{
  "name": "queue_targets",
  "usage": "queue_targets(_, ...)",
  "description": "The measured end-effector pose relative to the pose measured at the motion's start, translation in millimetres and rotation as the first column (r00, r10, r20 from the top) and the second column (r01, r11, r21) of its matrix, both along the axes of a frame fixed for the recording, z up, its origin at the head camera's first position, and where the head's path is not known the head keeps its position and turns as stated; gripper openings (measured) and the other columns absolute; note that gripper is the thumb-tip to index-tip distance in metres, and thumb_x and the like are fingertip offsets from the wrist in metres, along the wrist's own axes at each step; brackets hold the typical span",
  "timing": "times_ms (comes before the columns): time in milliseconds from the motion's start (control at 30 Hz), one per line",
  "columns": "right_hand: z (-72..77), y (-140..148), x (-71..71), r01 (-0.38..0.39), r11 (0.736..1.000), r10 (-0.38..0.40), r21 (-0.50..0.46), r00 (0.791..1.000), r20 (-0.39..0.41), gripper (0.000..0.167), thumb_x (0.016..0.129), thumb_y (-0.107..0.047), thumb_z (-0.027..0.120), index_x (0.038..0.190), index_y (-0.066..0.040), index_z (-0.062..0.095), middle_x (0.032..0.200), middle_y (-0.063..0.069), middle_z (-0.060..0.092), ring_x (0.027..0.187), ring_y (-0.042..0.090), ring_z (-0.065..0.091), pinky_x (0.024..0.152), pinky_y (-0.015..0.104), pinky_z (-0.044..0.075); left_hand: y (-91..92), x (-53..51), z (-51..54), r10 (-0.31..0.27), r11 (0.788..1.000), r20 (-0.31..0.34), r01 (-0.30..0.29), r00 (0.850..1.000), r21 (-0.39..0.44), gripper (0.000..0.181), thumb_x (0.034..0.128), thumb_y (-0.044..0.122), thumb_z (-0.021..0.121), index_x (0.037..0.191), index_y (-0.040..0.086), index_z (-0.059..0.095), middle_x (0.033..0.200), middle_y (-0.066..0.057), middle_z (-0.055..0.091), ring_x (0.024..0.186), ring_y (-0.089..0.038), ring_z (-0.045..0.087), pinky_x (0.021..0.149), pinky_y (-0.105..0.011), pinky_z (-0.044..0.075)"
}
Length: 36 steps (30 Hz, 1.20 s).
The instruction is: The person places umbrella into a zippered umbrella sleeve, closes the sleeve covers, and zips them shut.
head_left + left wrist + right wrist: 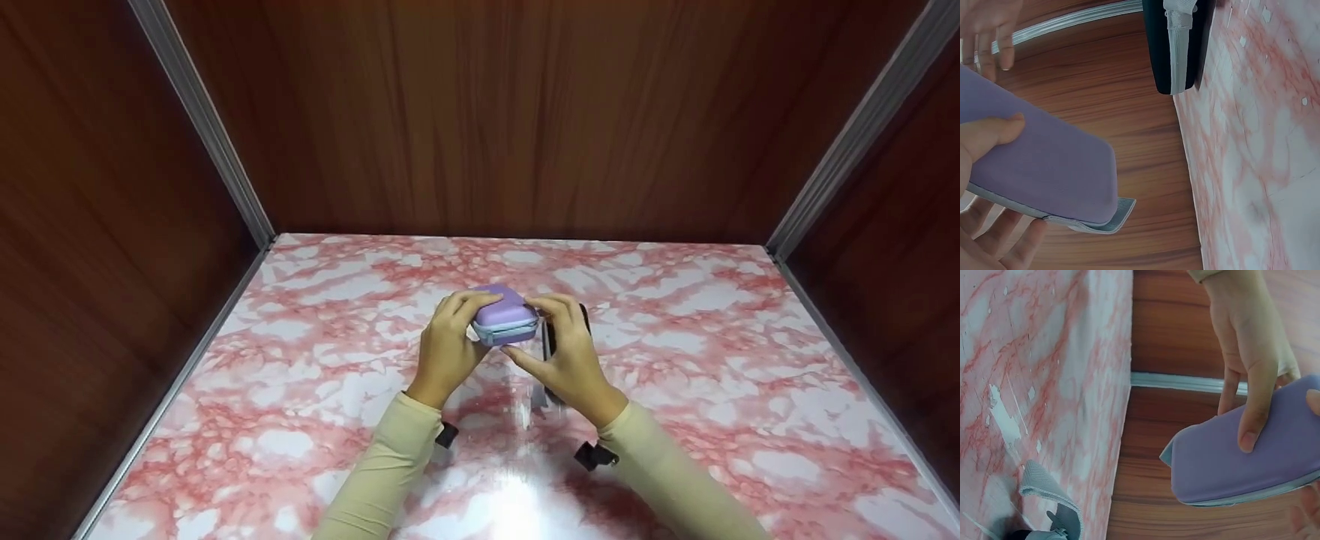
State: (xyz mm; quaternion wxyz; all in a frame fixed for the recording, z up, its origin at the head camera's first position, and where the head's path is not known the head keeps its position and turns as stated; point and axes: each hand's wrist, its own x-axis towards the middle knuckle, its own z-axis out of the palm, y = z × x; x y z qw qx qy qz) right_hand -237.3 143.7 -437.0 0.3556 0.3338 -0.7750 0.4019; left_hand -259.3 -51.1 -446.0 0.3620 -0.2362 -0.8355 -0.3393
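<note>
A small purple zip case point(504, 313) with a pale blue band round its side is held up above the table. My left hand point(448, 341) grips it, with fingers over the top in the head view. In the left wrist view the thumb presses one face of the case point(1050, 152) and the fingers lie behind; a pale loop sticks out at its end. My right hand point(568, 352) holds the case's right side, fingertip at the upper edge and thumb below. The right wrist view shows a thumb tip on the case point(1230, 461); most of that hand is out of frame.
A dark object point(585, 319) with a grey strap point(1178, 53) rests on the table, partly hidden by my right hand. The table point(300, 420) has a red and white marbled top. Brown wood panels point(480, 120) with metal edging stand round three sides.
</note>
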Motion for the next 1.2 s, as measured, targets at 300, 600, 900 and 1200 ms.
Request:
queue_targets(300,5.0,-6,7.8,0.071,0.996,-0.057,0.051,0.972,-0.227,0.053,0.070,-0.019,0.093,0.102,0.000,0.056,0.106,0.018,0.049,0.101,0.030,0.049,0.088,0.032,0.045,0.8,-1.4,-0.9,0.008,1.000,-0.007,-0.008,1.000,0.015,0.057,0.0700,0.002,0.086,0.119,0.026,0.070,0.117,0.004,0.065,0.107,-0.018,0.061,0.080,-0.040,0.057)
queue_targets(600,14.5,-16,14.2,0.226,0.957,-0.147,0.184,0.918,-0.367,0.045,0.079,-0.042,0.084,0.088,-0.006,0.058,0.087,0.008,0.051,0.079,0.030,0.051,0.074,0.042,0.043,3.4,-0.6,0.4,0.021,1.000,0.012,-0.021,1.000,-0.008,0.054,0.0728,0.002,0.086,0.118,0.025,0.070,0.118,0.004,0.064,0.109,-0.017,0.060,0.078,-0.038,0.057)
queue_targets(900,20.4,-27,14.9,0.443,0.873,-0.320,0.203,0.836,-0.446,0.042,0.088,-0.048,0.072,0.081,-0.009,0.058,0.080,0.008,0.054,0.075,0.033,0.052,0.072,0.048,0.043,3.9,-4.3,2.4,0.030,1.000,-0.013,-0.030,0.999,0.006,0.055,0.0741,-0.007,0.079,0.118,0.025,0.072,0.119,0.003,0.065,0.110,-0.018,0.060,0.078,-0.036,0.056)
queue_targets(1200,25.0,-28,15.6,0.405,0.888,-0.294,0.218,0.864,-0.408,0.026,0.096,-0.032,0.063,0.083,-0.009,0.061,0.084,0.007,0.058,0.076,0.031,0.054,0.067,0.044,0.045,1.6,-4.3,4.8,0.048,0.999,-0.015,-0.047,0.999,0.024,0.053,0.0707,0.007,0.089,0.118,0.023,0.071,0.118,0.001,0.065,0.112,-0.020,0.060,0.089,-0.037,0.054)
